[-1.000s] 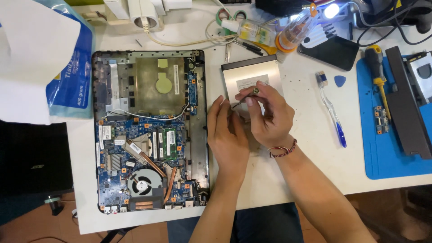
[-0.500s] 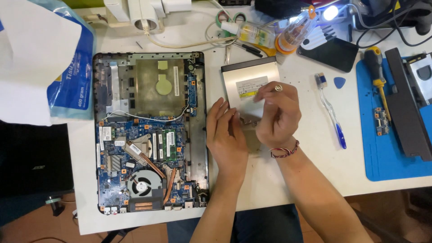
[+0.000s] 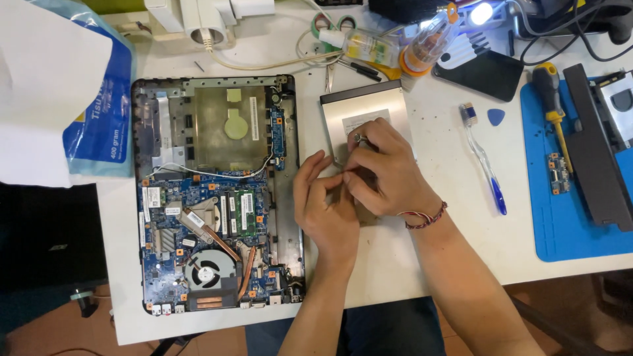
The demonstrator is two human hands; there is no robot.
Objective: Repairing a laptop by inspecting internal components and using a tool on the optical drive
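A silver optical drive [image 3: 366, 104] lies flat on the white table [image 3: 455, 237], right of an opened laptop base [image 3: 217, 191] with its blue board, fan and copper pipe bare. My right hand [image 3: 390, 173] rests on the drive's near half, its fingers curled and pinching a small thin metal piece [image 3: 337, 162] at the drive's left edge. My left hand [image 3: 324, 209] sits just left of it, its fingertips meeting the right hand's at that same piece. The drive's near part is hidden under both hands. A red cord bracelet is on my right wrist.
A blue-handled toothbrush [image 3: 484, 161] and a blue pick [image 3: 496, 117] lie right of the drive. A blue mat [image 3: 560, 224] holds a yellow screwdriver [image 3: 552, 99], a small circuit board and a black part. Bottles, cables and a dark phone crowd the far edge; a tissue pack [image 3: 99, 125] lies left.
My right hand has come down and left over the drive, fingers curling in toward my left hand. My left hand's fingers have closed up against it.
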